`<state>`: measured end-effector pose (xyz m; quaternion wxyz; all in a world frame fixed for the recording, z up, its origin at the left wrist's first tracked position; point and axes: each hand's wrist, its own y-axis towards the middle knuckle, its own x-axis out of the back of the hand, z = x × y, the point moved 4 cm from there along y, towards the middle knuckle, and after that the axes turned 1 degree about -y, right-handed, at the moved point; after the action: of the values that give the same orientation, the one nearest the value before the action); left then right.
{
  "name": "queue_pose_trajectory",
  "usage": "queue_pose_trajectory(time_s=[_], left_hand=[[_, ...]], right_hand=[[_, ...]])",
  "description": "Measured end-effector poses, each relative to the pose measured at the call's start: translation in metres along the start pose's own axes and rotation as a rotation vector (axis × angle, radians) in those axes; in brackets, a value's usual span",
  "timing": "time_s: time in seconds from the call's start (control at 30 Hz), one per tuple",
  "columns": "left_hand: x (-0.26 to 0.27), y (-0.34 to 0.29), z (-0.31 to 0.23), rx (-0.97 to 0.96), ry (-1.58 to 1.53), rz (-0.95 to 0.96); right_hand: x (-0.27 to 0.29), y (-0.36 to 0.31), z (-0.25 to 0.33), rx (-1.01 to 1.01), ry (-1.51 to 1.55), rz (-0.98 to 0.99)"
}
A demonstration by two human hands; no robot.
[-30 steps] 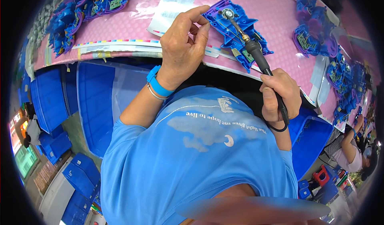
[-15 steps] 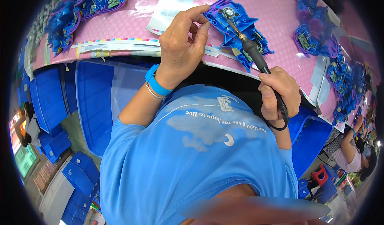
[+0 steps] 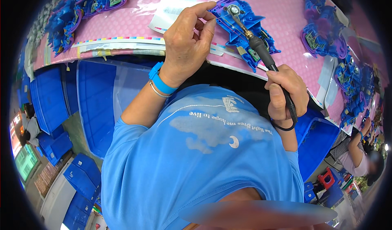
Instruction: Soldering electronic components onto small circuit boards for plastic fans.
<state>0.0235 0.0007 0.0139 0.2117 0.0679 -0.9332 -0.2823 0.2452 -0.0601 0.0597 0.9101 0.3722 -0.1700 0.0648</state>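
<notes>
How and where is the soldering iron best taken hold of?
By its dark handle, probably, from the lower right, as the right hand does: the handle is slim and slants that way, while the metal tip points away, over the blue shell.

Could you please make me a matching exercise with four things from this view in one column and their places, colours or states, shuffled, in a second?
Things:
1. Right hand
2. Left hand
3. Soldering iron
4. Table covering

Descriptions:
A. Pink, lying under the blue plastic housing
B. Thumb and forefinger at the housing's upper-left edge
C. Closed around a dark handle
D. Metal tip at the round part within the housing

Right pairs: 1-C, 2-B, 3-D, 4-A
</notes>
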Motion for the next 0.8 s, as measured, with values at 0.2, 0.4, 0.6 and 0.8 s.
queue_pose_trajectory(time_s=[0.2,0.4,0.6,0.8], left_hand=[[0.008,-0.002,-0.001,0.002,0.014,-0.002],[0.012,-0.003,0.000,0.015,0.025,0.000],[0.013,-0.004,0.003,-0.002,0.048,-0.004],[0.010,-0.002,0.003,-0.032,0.031,-0.016]], right_hand=[[0.009,-0.004,-0.001,-0.016,0.052,-0.056],[0.006,0.003,-0.006,-0.097,0.103,-0.054],[0.000,0.007,-0.013,-0.180,0.067,-0.048],[-0.003,0.007,-0.015,-0.117,0.033,0.026]])
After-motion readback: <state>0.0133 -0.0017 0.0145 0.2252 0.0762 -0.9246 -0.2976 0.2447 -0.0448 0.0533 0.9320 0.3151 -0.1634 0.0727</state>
